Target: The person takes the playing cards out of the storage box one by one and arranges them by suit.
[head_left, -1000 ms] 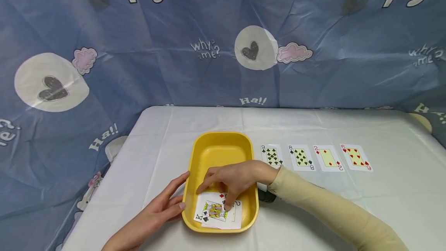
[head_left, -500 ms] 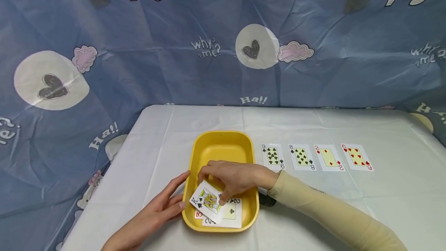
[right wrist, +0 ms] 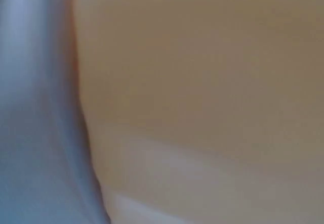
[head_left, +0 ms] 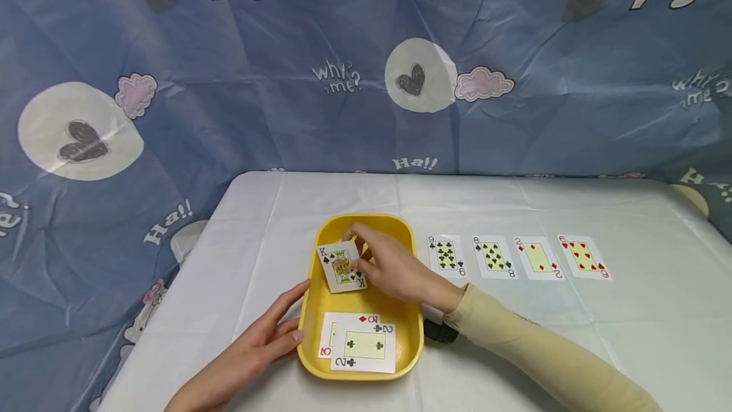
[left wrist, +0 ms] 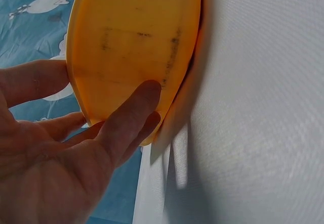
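King of spades, head view: pinched by the right hand (head_left: 389, 266), now lifted off the pile and held aslant at the left side of the yellow tray (head_left: 403, 316).
Two of clubs (head_left: 366, 348), three of diamonds (head_left: 325, 339): fully uncovered, left overlapping in the near end.
Left hand (left wrist: 66, 155), left wrist view: fingers straight, rested against the tray's outside.
Right wrist view: blurred; the hand can't be told.

Your right hand (head_left: 391, 266) now pinches the king of spades (head_left: 336, 267) toward the far end of the yellow tray (head_left: 401, 310), away from the near end where it lay a second ago. It no longer covers the two of clubs (head_left: 364, 347) and three of diamonds (head_left: 338, 319).
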Motion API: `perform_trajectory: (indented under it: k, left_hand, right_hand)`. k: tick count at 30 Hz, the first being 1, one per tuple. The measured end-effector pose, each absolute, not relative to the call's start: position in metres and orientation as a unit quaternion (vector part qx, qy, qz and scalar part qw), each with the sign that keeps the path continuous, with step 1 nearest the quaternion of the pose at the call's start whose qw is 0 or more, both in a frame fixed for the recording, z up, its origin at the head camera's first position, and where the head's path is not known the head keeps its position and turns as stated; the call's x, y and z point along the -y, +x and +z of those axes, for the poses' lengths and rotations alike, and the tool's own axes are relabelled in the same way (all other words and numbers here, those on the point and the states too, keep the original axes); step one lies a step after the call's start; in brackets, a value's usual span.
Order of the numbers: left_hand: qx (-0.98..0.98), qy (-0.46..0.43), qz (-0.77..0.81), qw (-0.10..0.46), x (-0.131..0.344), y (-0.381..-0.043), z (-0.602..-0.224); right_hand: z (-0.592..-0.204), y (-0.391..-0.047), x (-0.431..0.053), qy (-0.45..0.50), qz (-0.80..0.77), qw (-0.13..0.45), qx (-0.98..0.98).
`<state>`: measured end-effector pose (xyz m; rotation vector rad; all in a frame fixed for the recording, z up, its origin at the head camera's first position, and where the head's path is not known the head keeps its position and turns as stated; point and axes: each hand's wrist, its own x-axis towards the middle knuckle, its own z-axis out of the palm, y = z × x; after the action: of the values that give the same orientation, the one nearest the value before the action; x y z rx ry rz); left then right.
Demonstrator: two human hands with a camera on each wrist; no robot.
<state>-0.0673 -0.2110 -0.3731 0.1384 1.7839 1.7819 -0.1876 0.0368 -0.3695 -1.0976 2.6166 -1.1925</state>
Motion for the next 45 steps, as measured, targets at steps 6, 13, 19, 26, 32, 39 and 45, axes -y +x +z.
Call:
perform_trajectory:
  k: [6, 13, 19, 26, 32, 39, 45]
  left_hand:
    - [-0.675, 0.053, 0.671, 0.302, 0.211, -0.069, -0.374]
    - [-0.678, 0.051, 0.669, 0.300, 0.210, -0.070, -0.375]
    - [-0.676, 0.052, 0.670, 0.301, 0.210, -0.069, -0.376]
    - [-0.677, 0.051, 0.668, 0.304, 0.210, -0.069, -0.374]
    - [-0.677, 0.053, 0.669, 0.304, 0.211, -0.069, -0.375]
    - [-0.679, 0.048, 0.667, 0.303, 0.210, -0.070, -0.376]
    - [-0.682, 0.043, 0.664, 0.304, 0.211, -0.071, -0.374]
  right_hand:
    - [-0.371, -0.186, -0.040, -0.324, -0.508, -0.036, -0.797]
    - [-0.373, -0.181, -0.045, -0.315, -0.635, -0.102, -0.698]
    - [-0.372, -0.177, -0.058, -0.303, -0.668, -0.106, -0.672]
    - [-0.368, -0.180, -0.087, -0.273, -0.683, -0.102, -0.670]
    - [-0.364, -0.181, -0.116, -0.258, -0.684, -0.106, -0.674]
    - [-0.358, -0.176, -0.157, -0.231, -0.661, -0.114, -0.705]
    - [-0.356, -0.165, -0.190, -0.209, -0.640, -0.100, -0.733]
